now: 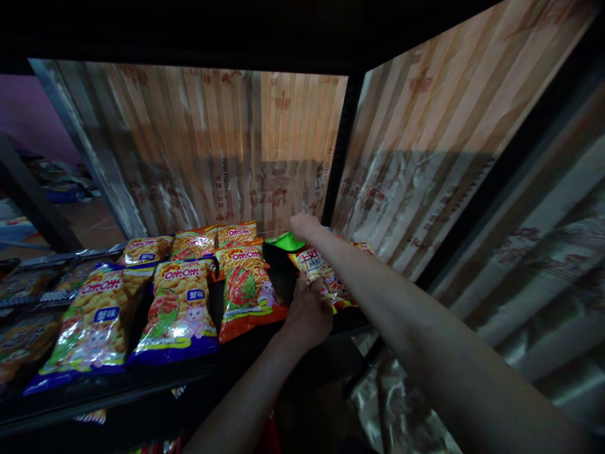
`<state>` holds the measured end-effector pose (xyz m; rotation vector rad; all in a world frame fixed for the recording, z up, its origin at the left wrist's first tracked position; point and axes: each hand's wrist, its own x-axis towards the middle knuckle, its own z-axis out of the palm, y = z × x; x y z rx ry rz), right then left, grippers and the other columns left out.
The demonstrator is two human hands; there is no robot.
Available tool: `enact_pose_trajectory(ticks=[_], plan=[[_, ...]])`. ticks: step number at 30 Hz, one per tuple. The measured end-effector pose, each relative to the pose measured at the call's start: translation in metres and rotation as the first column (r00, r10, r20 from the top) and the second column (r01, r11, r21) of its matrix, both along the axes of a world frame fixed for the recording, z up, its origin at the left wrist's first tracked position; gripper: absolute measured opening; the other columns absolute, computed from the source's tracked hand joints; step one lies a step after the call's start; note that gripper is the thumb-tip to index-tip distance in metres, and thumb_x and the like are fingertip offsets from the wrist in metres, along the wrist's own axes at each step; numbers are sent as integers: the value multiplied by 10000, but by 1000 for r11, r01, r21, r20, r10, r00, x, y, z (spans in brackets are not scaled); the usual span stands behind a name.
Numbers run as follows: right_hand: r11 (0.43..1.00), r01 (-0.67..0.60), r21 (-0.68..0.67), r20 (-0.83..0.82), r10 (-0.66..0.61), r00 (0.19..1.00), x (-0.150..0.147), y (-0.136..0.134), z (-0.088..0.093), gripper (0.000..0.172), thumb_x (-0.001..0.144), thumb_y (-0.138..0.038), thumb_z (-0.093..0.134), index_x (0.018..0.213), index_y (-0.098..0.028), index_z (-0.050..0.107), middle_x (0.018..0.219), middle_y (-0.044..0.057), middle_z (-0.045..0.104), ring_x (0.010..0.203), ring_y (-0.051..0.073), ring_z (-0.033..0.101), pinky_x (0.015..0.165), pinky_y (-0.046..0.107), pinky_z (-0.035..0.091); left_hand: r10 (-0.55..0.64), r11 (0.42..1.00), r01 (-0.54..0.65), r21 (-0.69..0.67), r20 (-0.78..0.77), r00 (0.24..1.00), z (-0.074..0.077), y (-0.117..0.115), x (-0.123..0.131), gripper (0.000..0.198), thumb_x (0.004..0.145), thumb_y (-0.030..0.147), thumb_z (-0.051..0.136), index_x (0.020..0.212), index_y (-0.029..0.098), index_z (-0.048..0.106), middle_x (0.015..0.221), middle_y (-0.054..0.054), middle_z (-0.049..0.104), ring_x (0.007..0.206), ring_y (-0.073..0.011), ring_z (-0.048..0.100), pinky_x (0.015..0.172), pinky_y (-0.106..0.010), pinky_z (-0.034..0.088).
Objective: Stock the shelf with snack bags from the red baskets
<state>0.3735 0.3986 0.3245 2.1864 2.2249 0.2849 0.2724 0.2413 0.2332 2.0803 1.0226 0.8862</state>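
My left hand is at the shelf's front right, its fingers bent against a red, yellow and white snack bag. My right arm crosses over that bag and hides part of it. At the back of the shelf, my right hand is closed at the edge of a bright green bag; its fingertips are largely hidden. Just left of my left hand lies an orange snack bag with a shrimp-like picture. Beyond it are further orange bags.
Blue-edged snack bags lie in rows on the dark shelf, with darker packets at far left. Printed, ribbed sheeting closes the back and right side. A black upright post stands at the corner.
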Motion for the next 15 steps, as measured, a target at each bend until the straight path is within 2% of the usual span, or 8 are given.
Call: enact_pose_trajectory(ticks=[4, 6, 8, 10, 13, 15], plan=[[999, 16, 42, 1, -16, 1000, 9, -15, 14, 338, 707, -110, 624, 1038, -66, 680, 1026, 204, 683, 1023, 282, 626, 864, 318, 491, 35, 998, -33, -49, 26, 999, 7, 1, 1, 506, 725, 96, 475, 1221, 132, 568, 1486, -141, 300, 1340, -313, 329, 1100, -434, 311], [996, 26, 86, -15, -25, 1000, 11, -23, 16, 312, 729, -116, 598, 1024, -52, 677, 1010, 202, 685, 1005, 269, 632, 856, 297, 487, 108, 993, -101, -63, 120, 987, 13, 6, 0, 445, 729, 65, 464, 1143, 148, 605, 1438, -133, 379, 1312, -278, 380, 1102, -405, 307], [990, 44, 136, -42, -39, 998, 14, -33, 16, 300, 757, -115, 557, 1028, -41, 662, 1005, 199, 683, 979, 253, 639, 841, 283, 484, 226, 970, -190, -152, 277, 934, 21, 14, -1, 348, 757, 74, 463, 1054, 164, 620, 1297, -121, 525, 1240, -248, 461, 1091, -403, 318], [982, 64, 179, -72, -52, 996, 17, -42, 14, 293, 778, -117, 521, 1034, -47, 645, 1015, 187, 677, 957, 240, 643, 823, 273, 481, 358, 914, -200, -352, 472, 805, 31, 24, -3, 224, 795, 118, 477, 969, 176, 605, 1117, -93, 616, 1137, -224, 535, 1039, -408, 382], [967, 81, 243, -115, -54, 992, 23, -58, 13, 287, 802, -136, 480, 1048, -70, 613, 1048, 162, 658, 956, 226, 631, 814, 269, 470, 506, 790, 25, -613, 674, 539, 50, 36, -8, 84, 840, 192, 504, 902, 166, 555, 1058, -87, 602, 1017, -180, 590, 916, -340, 489], [945, 80, 318, -163, -29, 986, 26, -72, 12, 284, 808, -140, 462, 1058, -87, 587, 1044, 143, 644, 940, 220, 623, 803, 272, 463, 575, 704, 168, -690, 693, 434, 62, 42, -12, 135, 858, 273, 523, 926, 156, 532, 1125, -120, 563, 1033, -182, 584, 862, -294, 514]])
